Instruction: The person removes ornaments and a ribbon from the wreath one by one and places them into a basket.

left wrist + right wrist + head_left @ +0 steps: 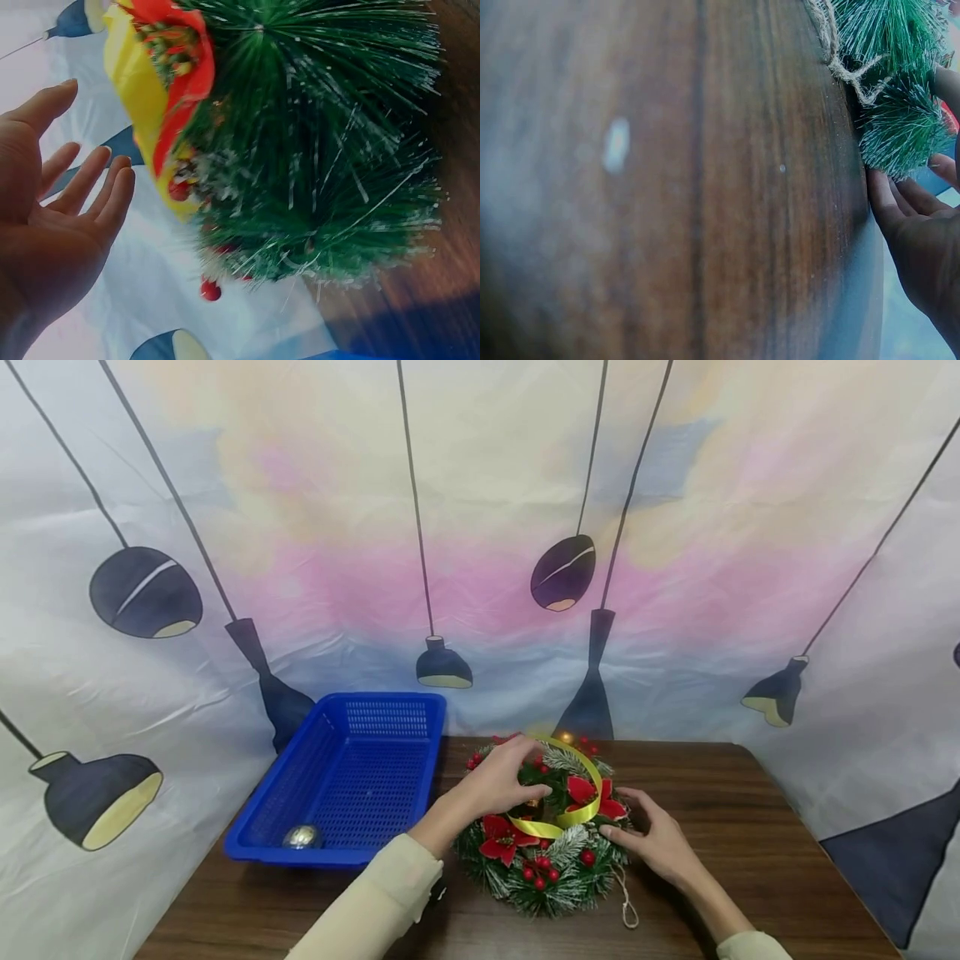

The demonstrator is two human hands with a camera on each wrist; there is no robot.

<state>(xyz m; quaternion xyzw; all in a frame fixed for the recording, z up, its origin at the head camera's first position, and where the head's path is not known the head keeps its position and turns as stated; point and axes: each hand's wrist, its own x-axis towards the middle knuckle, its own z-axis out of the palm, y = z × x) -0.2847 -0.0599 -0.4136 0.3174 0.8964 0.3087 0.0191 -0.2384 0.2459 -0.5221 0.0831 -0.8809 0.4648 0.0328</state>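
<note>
A green Christmas wreath [555, 893] with frosted tips, red berries and red poinsettia flowers [504, 839] lies on the table. A yellow ribbon [596, 802] loops across its top. My left hand [498, 777] hovers over the wreath's left side, fingers and thumb spread apart; in the left wrist view the same hand [71, 187] is beside the ribbon with nothing in its grasp. At the right edge, my right hand [660, 839] holds the wreath, thumb on top and fingers around the outer side. A twine loop [628, 906] hangs from the wreath near that hand.
To the left of the wreath stands a blue plastic basket [431, 777] with a shiny silvery ball [302, 837] in its near left corner. The brown wooden table [757, 852] ends at a cloth backdrop [495, 527] printed with hanging lamps.
</note>
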